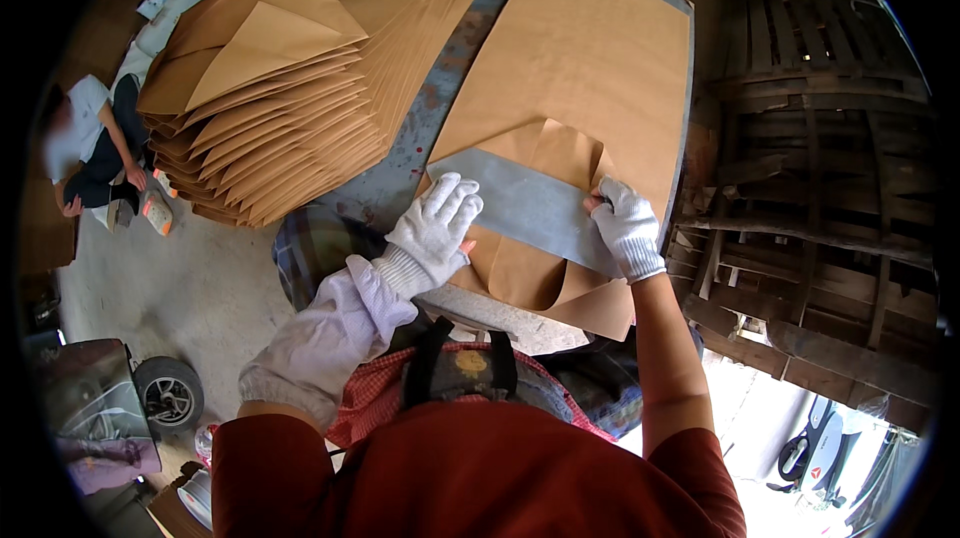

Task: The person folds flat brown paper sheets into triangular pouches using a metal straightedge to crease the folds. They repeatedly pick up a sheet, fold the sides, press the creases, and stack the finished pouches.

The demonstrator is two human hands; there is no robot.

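Flat grey metal-looking plate [525, 200] across a part-folded brown paper piece [570, 151].
The plate lies aslant over the paper piece, at the near end of a broad brown paper sheet [590, 48] on the blue-grey painted worktop [438, 98]; the left hand [432, 230], in a white knitted glove, lies over its left end with fingers outstretched and close together, while the right hand [628, 230], likewise gloved, curls bare fingertips at the right end (whether that grip pinches paper, plate or both, I cannot tell). The plate seems stiff and likely slippery under knit, so best steadied near both ends; the paper piece looks light, springy and easily creased, better taken by a flap's edge. A fanned brown paper stack [270, 88] stands leftward.
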